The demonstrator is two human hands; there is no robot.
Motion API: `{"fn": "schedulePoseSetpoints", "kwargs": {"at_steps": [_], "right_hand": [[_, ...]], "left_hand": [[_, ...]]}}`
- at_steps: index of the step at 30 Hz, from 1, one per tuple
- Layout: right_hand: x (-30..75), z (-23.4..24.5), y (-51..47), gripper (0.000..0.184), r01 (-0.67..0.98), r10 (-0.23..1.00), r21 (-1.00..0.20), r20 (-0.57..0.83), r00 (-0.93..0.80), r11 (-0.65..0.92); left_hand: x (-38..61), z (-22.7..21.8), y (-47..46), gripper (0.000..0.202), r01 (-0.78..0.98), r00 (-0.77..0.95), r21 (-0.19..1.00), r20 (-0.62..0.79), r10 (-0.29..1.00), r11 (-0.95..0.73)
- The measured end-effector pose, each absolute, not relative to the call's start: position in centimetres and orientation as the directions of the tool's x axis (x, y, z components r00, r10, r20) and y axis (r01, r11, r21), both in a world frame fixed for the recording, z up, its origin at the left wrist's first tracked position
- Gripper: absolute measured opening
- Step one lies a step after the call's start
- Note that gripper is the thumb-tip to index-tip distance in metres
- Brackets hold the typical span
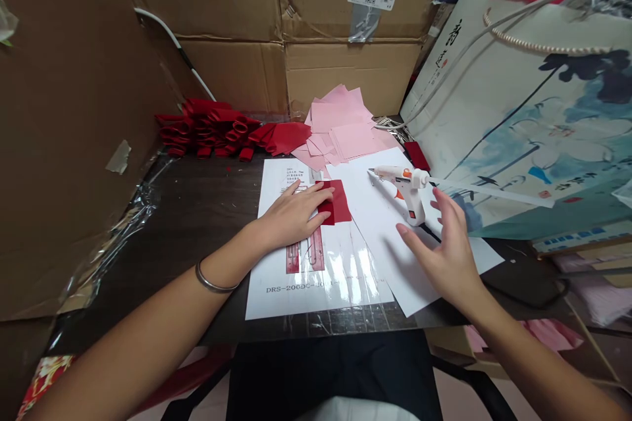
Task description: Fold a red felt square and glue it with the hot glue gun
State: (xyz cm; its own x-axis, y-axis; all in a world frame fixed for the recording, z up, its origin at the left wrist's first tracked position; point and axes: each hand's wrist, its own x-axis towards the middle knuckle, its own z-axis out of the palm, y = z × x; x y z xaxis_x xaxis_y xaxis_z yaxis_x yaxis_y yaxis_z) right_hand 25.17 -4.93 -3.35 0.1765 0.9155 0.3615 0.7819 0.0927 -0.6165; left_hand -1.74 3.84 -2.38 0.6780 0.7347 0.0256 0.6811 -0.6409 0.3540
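Note:
My left hand (pixel 290 216) lies on a laminated white printed sheet (pixel 316 283), its fingertips holding down a folded red paper piece (pixel 336 202). My right hand (pixel 441 251) hovers open over loose white paper sheets (pixel 380 237), holding nothing. Its fingers are nearest a white glue gun (pixel 407 194) with orange trim, which lies on those sheets with its nozzle pointing left. Beyond the sheets is a heap of pink paper squares (pixel 340 123). A row of folded red pieces (pixel 207 129) lies further left.
The dark tabletop (pixel 197 210) is edged with crumpled clear plastic on the left. Cardboard boxes (pixel 345 72) wall off the back and left. A large printed paper gift bag (pixel 523 112) leans in at the right, and a black cord runs from the glue gun.

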Motion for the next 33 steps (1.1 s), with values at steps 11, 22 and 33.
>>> {"fn": "schedulePoseSetpoints", "kwargs": {"at_steps": [11,22,33], "right_hand": [[26.3,-1.4,1.7,0.045,0.713,0.99,-0.7,0.123,0.071,0.035],[23.7,1.4,3.0,0.042,0.711,0.965,-0.663,0.07,-0.252,0.234],[23.1,1.1,3.6,0.042,0.76,0.967,-0.604,0.078,-0.242,0.239]], "left_hand": [[-1.2,-2.6,3.4,0.042,0.714,0.647,0.326,0.032,0.761,-0.62],[-1.3,-3.0,3.4,0.048,0.719,0.671,0.246,0.003,0.742,-0.65],[-1.3,-3.2,3.5,0.047,0.72,0.668,0.25,0.005,0.744,-0.647]]}}
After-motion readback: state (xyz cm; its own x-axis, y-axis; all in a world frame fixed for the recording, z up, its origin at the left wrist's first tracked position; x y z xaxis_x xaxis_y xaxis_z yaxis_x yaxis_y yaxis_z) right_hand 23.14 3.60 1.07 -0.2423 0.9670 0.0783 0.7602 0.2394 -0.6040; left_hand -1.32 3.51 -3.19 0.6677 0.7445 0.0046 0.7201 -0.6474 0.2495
